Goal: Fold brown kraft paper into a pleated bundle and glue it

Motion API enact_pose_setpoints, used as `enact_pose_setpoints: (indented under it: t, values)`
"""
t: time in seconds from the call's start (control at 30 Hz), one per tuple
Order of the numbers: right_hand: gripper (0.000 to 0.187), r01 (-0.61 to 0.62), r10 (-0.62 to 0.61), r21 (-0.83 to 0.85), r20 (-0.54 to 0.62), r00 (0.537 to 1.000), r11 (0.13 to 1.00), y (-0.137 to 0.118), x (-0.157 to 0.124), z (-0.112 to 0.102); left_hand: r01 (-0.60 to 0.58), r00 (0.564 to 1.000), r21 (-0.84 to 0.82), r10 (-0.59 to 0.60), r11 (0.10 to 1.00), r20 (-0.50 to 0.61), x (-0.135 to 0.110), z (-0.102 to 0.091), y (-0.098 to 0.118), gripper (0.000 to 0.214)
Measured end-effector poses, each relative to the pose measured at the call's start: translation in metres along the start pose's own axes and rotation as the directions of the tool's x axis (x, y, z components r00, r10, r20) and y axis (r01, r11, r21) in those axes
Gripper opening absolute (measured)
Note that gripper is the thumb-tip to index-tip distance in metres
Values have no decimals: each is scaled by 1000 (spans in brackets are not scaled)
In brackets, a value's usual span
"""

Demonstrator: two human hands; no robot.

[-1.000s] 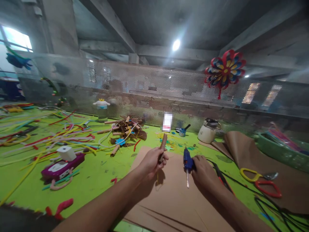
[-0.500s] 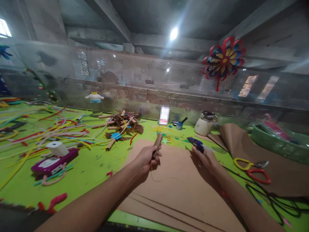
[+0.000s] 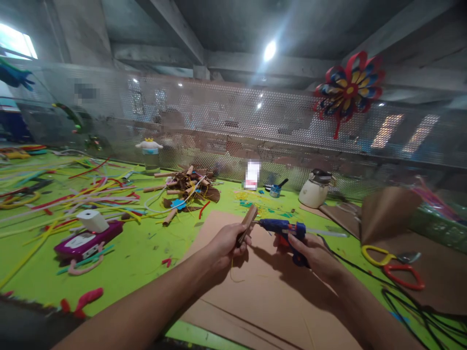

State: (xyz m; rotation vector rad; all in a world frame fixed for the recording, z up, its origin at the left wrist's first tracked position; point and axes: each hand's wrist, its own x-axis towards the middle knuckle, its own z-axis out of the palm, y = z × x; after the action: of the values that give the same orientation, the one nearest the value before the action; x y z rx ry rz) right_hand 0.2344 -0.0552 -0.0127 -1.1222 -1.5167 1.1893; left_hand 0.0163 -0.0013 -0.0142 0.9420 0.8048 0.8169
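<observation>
In my left hand is a short brown paper roll, gripped near its lower end and tilted upward. A thin yellow strand hangs below those fingers. My right hand is wrapped round the handle of a blue glue gun with a clear glue stick jutting from its back. The gun's nozzle points left and is at or very near the roll; whether they touch I cannot tell. Both hands are above a sheet of brown cardboard lying on the green table.
A pile of brown rolls lies behind at left, beside many coloured pipe cleaners. A purple power strip sits at left. Scissors, a black cord and a cream jug are at right. A mesh screen stands behind.
My right hand has turned the glue gun and brought it left, nozzle up to the paper roll. My left hand still holds the roll. The whole view has shifted slightly.
</observation>
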Motion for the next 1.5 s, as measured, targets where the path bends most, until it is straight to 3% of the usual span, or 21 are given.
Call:
enact_pose_setpoints:
  t: [0.2, 0.63, 0.87, 1.23, 1.37, 1.5]
  values:
    - [37, -4, 5, -81, 6, 1000, 997, 8, -1, 1, -39, 998, 15, 38, 999, 59, 2, 0, -1, 13]
    - [42, -24, 27, 50, -61, 998, 998, 13, 4, 3, -44, 997, -14, 45, 999, 69, -5, 7, 1, 16]
    - [41, 32, -38, -62, -98, 994, 998, 10, 6, -2, -44, 997, -4, 44, 999, 63, -7, 8, 4, 16]
    - [39, 38, -40, -13, -155, 987, 999, 14, 9, -7, -39, 991, -21, 41, 999, 127, -8, 8, 3, 15]
    - [38, 43, -43, -3, -172, 984, 999, 13, 8, -5, -29, 995, -32, 32, 999, 92, -6, 6, 3, 15]
    - [33, 38, -71, -140, -237, 969, 989, 15, 8, -9, -28, 1000, -61, 28, 998, -7, 1, -2, 4, 13]
